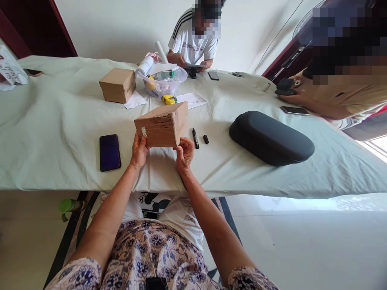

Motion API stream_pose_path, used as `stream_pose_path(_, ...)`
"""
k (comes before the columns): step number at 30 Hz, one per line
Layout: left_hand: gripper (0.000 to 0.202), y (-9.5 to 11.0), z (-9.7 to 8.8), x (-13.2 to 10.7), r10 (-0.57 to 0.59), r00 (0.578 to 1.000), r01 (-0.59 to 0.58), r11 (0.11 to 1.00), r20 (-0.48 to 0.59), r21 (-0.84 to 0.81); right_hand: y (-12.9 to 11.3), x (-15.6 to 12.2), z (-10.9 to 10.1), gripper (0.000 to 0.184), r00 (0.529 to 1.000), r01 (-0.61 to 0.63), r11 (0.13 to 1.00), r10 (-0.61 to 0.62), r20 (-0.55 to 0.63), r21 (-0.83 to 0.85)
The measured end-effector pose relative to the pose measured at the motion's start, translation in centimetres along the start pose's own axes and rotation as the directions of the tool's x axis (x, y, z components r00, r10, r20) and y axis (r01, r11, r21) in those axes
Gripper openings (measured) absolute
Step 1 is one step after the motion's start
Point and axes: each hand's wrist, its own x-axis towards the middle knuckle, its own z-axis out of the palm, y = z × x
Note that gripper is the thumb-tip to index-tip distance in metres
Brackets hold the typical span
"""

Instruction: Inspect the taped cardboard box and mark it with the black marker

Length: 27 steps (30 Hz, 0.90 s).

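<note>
A small brown cardboard box (pixel 162 124), sealed with clear tape, is held up just above the table's near edge. My left hand (pixel 139 151) grips its lower left corner, fingers closed on it. My right hand (pixel 184 154) holds its lower right corner the same way. A small patterned sticker shows on the box's left face.
A pale green cloth covers the table (pixel 60 133). On it lie a dark phone (pixel 109 152), a black marker (pixel 195 137) and its cap (pixel 206 139), a black oval case (pixel 270 138), a second box (pixel 117 85), a clear bowl (pixel 165 80) and a yellow tape measure (pixel 169 99). Two other people sit opposite and right.
</note>
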Motion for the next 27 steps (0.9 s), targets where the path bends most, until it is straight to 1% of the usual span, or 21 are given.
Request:
stream_pose_path(5, 0.066, 0.0, -0.2, 0.1, 0.002, 1.0, -0.002, 1.0, 0.006, -0.012, 0.0, 0.4, -0.1, 0.048, 0.999, 0.009, 1.0, -0.008, -0.031, 0.019)
stream_pose_path(10, 0.064, 0.4, -1.0, 0.3, 0.006, 1.0, -0.005, 0.999, -0.009, 0.039, 0.1, 0.9, -0.7, 0.044, 0.992, -0.087, 0.995, 0.082, -0.099, -0.051)
stream_pose_path(14, 0.059, 0.6, -1.8, 0.6, 0.026, 0.999, -0.025, 0.999, -0.025, 0.026, 0.6, 1.6, -1.4, 0.048, 0.971, -0.146, 0.987, 0.131, -0.202, -0.066)
stream_pose_path(17, 0.053, 0.8, -2.5, 0.9, 0.006, 1.0, -0.007, 1.0, -0.024, -0.007, 1.0, 2.0, -1.8, 0.053, 0.945, -0.183, 0.982, 0.164, -0.284, -0.042)
stream_pose_path(20, 0.05, 0.9, -3.1, 1.1, -0.029, 0.999, 0.028, 0.999, -0.019, -0.025, 1.2, 2.2, -2.1, 0.048, 0.927, -0.217, 0.976, 0.196, -0.32, -0.032)
stream_pose_path(23, 0.054, 0.8, -3.4, 1.2, -0.064, 0.997, 0.065, 0.998, -0.037, 0.001, 1.3, 2.3, -2.3, 0.048, 0.916, -0.229, 0.973, 0.207, -0.343, -0.023)
stream_pose_path(25, 0.062, 0.7, -3.3, 1.2, -0.082, 0.995, 0.083, 0.997, -0.064, 0.011, 1.3, 2.3, -2.3, 0.049, 0.917, -0.222, 0.975, 0.196, -0.348, -0.035)
stream_pose_path(27, 0.073, 0.6, -3.2, 1.1, -0.107, 0.991, 0.108, 0.994, -0.085, 0.01, 1.4, 2.3, -2.3, 0.047, 0.925, -0.217, 0.975, 0.187, -0.33, -0.054)
